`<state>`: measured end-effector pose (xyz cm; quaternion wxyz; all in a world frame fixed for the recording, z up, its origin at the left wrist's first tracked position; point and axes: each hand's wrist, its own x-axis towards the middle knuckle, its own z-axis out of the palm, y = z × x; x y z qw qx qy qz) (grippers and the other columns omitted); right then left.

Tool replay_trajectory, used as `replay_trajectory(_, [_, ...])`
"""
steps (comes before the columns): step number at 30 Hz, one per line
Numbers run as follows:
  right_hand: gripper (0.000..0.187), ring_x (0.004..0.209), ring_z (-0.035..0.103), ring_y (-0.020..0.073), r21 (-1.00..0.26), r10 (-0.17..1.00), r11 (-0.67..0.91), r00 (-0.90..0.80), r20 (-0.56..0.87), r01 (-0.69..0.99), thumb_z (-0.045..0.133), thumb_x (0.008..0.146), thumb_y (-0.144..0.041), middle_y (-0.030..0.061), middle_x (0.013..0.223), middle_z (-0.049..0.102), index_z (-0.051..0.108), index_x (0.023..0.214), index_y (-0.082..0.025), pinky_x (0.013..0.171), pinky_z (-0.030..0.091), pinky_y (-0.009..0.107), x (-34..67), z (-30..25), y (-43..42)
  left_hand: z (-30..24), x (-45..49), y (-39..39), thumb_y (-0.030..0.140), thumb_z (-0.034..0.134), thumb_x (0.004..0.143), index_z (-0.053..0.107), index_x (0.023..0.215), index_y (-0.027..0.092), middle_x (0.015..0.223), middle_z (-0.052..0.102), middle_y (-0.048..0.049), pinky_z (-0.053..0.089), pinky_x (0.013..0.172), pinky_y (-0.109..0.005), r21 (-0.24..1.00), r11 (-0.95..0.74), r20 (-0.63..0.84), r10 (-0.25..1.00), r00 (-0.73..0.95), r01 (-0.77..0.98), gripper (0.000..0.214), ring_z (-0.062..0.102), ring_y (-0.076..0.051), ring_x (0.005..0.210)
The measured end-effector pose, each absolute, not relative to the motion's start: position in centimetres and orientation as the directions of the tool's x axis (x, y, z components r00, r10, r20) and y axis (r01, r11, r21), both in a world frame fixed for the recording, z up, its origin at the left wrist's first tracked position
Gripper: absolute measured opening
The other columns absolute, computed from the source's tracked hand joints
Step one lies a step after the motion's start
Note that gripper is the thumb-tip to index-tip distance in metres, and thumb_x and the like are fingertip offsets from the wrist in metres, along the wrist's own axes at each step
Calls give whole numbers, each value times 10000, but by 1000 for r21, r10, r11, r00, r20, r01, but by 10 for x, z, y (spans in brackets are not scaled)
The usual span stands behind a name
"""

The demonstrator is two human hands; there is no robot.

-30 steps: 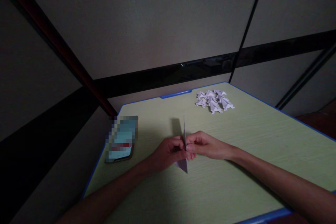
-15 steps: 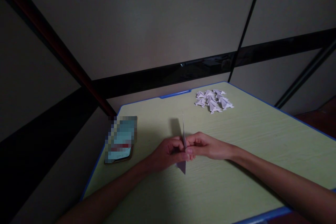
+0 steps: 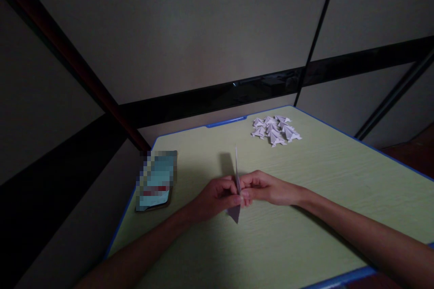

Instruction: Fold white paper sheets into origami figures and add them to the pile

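Slight turn: one sheet (image 3: 234, 214), two hands (image 3: 215, 197) (image 3: 271, 188)

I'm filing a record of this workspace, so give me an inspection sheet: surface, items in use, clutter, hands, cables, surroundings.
Surface: pale green table with blue edging.
Items in use: paper, held roughly edge-on to the camera.
Clutter: phone-like device at left, partly pixelated; folded white paper figures grouped near the far edge.
Hands: left hand and right hand both pinch the paper.
Cables: nothing seen.
Surroundings: panels behind, crossed by a glossy black band; dim light.
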<state>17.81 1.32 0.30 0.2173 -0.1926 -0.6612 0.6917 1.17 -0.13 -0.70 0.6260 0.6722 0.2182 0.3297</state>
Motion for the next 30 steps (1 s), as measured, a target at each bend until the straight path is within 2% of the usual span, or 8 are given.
replay_trajectory(7, [244, 545, 472, 49, -996, 560, -49, -828, 31, -70, 558, 705, -331, -17, 609, 522, 524, 700, -89, 552, 379, 194, 178, 1, 14, -6, 11, -3, 204, 535, 717, 459, 550, 125, 689, 535, -27, 422, 673, -310, 982, -113, 185, 708, 681, -150, 200, 546, -139, 688])
replay_trajectory(13, [232, 539, 456, 51, -997, 575, -44, -818, 32, -70, 555, 711, -310, -26, 594, 495, 533, 708, -79, 548, 372, 200, 177, 4, 13, -9, 11, -3, 172, 577, 676, 453, 540, 121, 717, 522, -20, 420, 633, -272, 987, -87, 157, 720, 676, -137, 192, 551, -137, 699])
replay_trajectory(20, [238, 527, 478, 49, -995, 591, -59, -806, 26, -75, 561, 702, -315, -19, 578, 523, 519, 649, -88, 534, 377, 196, 177, 1, 13, -8, 9, -2, 263, 572, 684, 503, 579, 120, 719, 524, -28, 413, 673, -293, 993, -106, 108, 734, 670, -45, 190, 552, -157, 728])
replay_trajectory(26, [246, 525, 480, 43, -995, 597, -60, -802, 26, -77, 564, 698, -325, -22, 573, 531, 516, 628, -94, 534, 376, 190, 177, 1, 13, -7, 7, -2, 326, 583, 669, 492, 554, 118, 695, 491, -14, 405, 637, -263, 993, -118, 96, 755, 648, -10, 255, 530, -127, 676])
replay_trajectory(30, [248, 527, 484, 44, -995, 595, -62, -804, 24, -76, 569, 695, -325, -20, 573, 532, 514, 634, -92, 535, 377, 189, 177, 1, 13, -7, 8, -2, 325, 581, 674, 490, 565, 120, 713, 499, -19, 409, 665, -280, 994, -105, 106, 740, 665, -42, 249, 538, -138, 700])
